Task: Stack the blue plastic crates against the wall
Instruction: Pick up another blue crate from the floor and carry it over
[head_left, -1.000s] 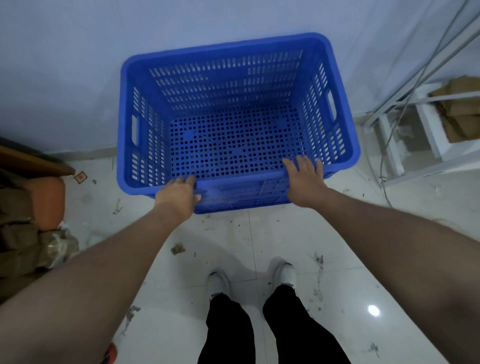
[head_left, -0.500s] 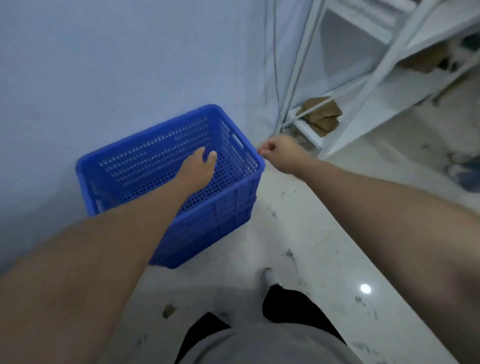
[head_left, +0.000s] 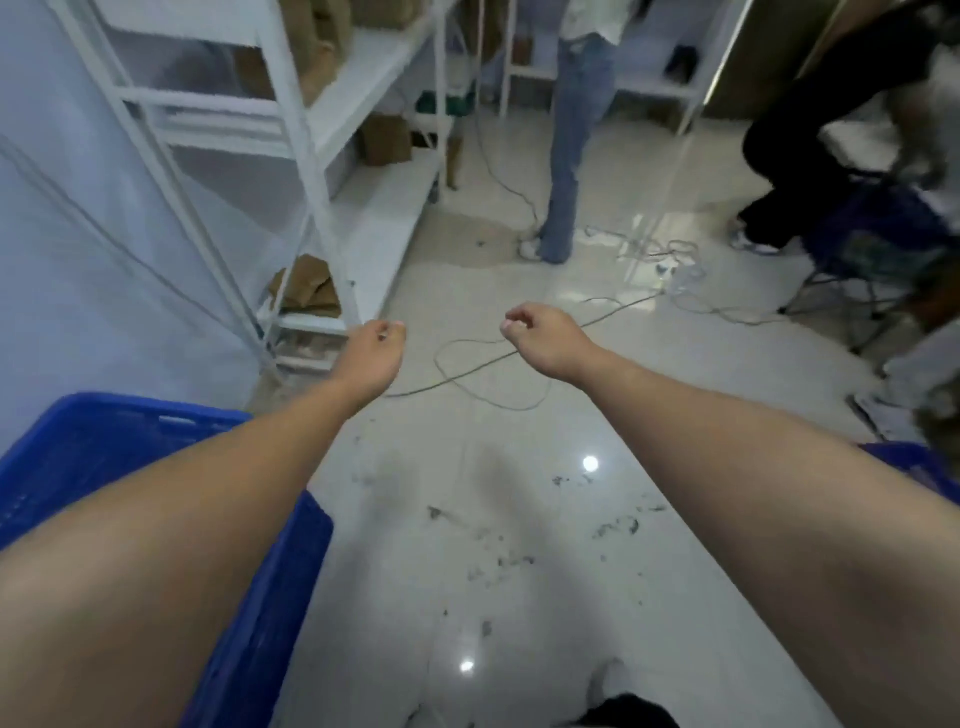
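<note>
From the head camera, both bare arms reach forward over the pale tiled floor (head_left: 519, 545). The left hand (head_left: 371, 345) and the right hand (head_left: 537, 332) hang in the air side by side, apart from each other, each with its fingers curled loosely inward — neither has hold of anything.

The blue crate (head_left: 88, 457) sits low at the left, beside the wall (head_left: 67, 260), its rim and slotted side partly covered by the left forearm. A second patch of blue plastic (head_left: 914, 462) shows at the right edge behind the right forearm — too little of it shows to tell what it is.

Ahead on the left stands a white metal shelf rack (head_left: 322, 156) with brown paper bags (head_left: 306, 286) on its lowest level and more brown parcels higher up. Grey cables (head_left: 493, 358) loop across the floor beyond the hands. Dark scuffs and bits of dirt mark the tiles nearer the wearer.

Farther off, a person in blue jeans (head_left: 569, 156) stands by the shelving, and another in black trousers (head_left: 795, 130) is at the right, blurred.
</note>
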